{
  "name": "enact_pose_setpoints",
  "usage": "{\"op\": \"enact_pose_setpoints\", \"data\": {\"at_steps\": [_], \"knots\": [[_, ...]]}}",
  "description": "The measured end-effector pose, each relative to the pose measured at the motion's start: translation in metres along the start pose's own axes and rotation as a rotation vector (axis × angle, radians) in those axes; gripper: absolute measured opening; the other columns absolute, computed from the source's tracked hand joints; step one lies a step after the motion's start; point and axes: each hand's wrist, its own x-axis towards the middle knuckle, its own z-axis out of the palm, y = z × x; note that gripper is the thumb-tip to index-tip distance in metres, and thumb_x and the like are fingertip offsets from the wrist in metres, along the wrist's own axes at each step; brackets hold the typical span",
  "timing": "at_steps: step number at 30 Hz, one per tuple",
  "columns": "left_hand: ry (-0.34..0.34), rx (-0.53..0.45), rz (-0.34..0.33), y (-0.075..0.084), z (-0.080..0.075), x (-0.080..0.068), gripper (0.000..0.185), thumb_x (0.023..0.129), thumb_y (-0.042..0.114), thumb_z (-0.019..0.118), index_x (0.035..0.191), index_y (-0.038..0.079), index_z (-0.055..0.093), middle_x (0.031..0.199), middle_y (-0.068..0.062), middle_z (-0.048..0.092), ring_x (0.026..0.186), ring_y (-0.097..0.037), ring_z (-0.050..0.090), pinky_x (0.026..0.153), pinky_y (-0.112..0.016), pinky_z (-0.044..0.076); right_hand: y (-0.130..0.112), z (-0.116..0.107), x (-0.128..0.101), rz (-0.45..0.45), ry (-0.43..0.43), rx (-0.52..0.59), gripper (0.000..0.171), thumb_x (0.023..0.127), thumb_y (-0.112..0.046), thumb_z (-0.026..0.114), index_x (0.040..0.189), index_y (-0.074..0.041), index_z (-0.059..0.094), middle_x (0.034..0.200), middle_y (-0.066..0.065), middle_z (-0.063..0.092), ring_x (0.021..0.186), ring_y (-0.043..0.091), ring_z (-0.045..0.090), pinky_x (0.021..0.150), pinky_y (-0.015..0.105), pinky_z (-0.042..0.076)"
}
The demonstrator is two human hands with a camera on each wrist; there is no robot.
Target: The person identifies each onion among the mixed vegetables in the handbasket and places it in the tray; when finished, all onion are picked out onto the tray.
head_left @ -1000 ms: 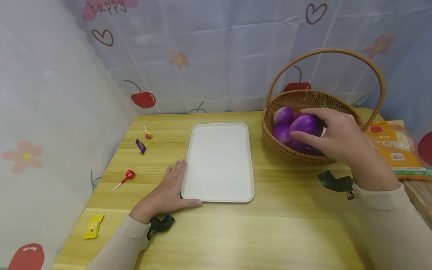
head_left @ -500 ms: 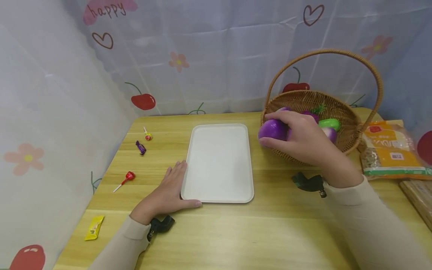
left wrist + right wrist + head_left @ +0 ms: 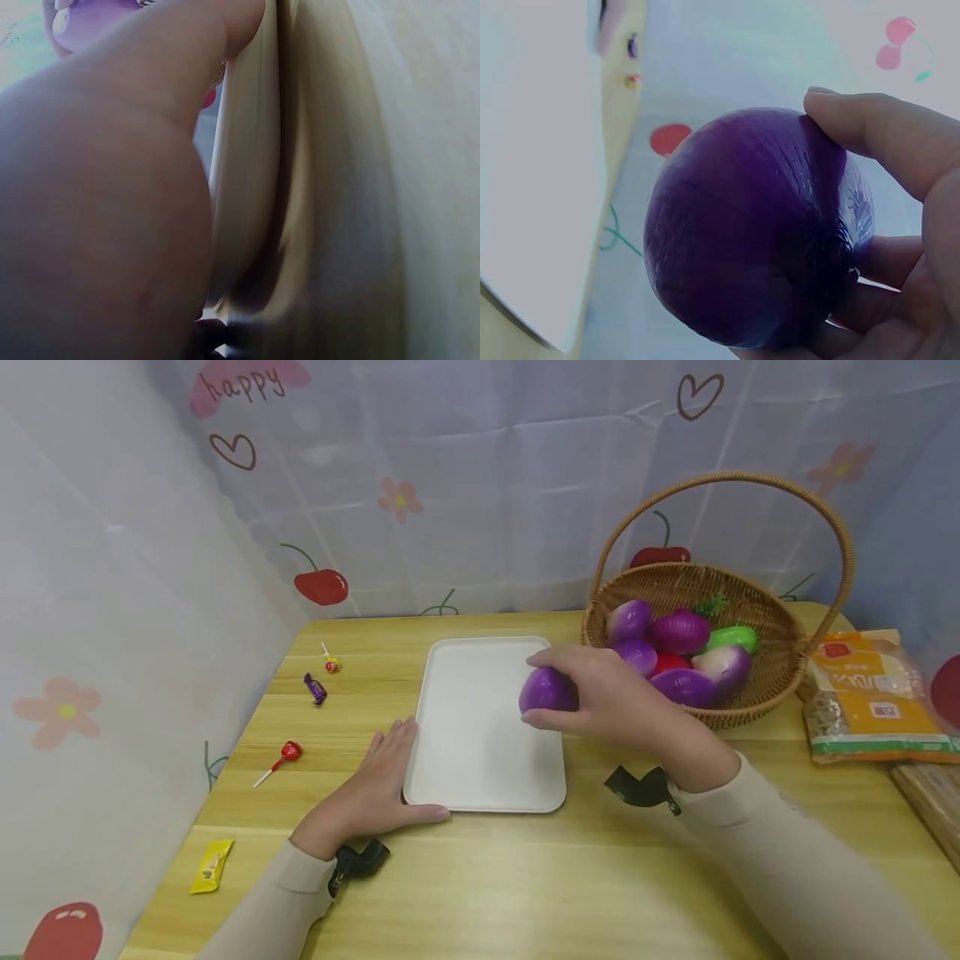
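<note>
While the right hand [image 3: 611,697] grips a purple onion [image 3: 546,690] above the white tray [image 3: 480,735], the left hand [image 3: 367,789], fingers outstretched, rests against its edge. Beyond them the backdrop [image 3: 487,510] reads "happy"; right of both hands, past the basket [image 3: 671,578], a bag [image 3: 870,697] bears illegible print.

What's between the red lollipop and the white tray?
Bare wooden tabletop, then the left hand at the edge of the white tray, as the head view shows.

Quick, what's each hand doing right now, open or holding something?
Left hand: open, at the edge of the white tray.
Right hand: closed around a round purple vegetable.
</note>
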Motion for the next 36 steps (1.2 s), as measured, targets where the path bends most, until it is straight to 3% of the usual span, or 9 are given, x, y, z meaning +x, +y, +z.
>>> {"op": "enact_pose_setpoints", "data": {"at_steps": [20, 36], "knots": [[-0.011, -0.017, -0.018, 0.002, -0.004, 0.0, 0.142, 0.078, 0.087, 0.067, 0.167, -0.002, 0.003, 0.174, -0.017, 0.003, 0.159, -0.032, 0.0, 0.126, -0.05, 0.0, 0.004, 0.032, -0.005, -0.033, -0.127, 0.01, 0.062, 0.086, -0.038, 0.09, 0.133, -0.003, 0.069, 0.126, 0.007, 0.071, 0.113, 0.021, 0.066, 0.099, 0.043, 0.055], [-0.008, -0.005, -0.013, 0.0, -0.001, 0.0, 0.142, 0.078, 0.088, 0.066, 0.167, -0.001, 0.002, 0.174, -0.015, 0.003, 0.159, -0.031, 0.0, 0.126, -0.05, 0.0, 0.012, 0.044, -0.011, -0.056, -0.332, 0.018, 0.06, 0.089, -0.037, 0.087, 0.134, -0.002, 0.068, 0.128, 0.006, 0.069, 0.112, 0.02, 0.064, 0.098, 0.041, 0.055]]}}
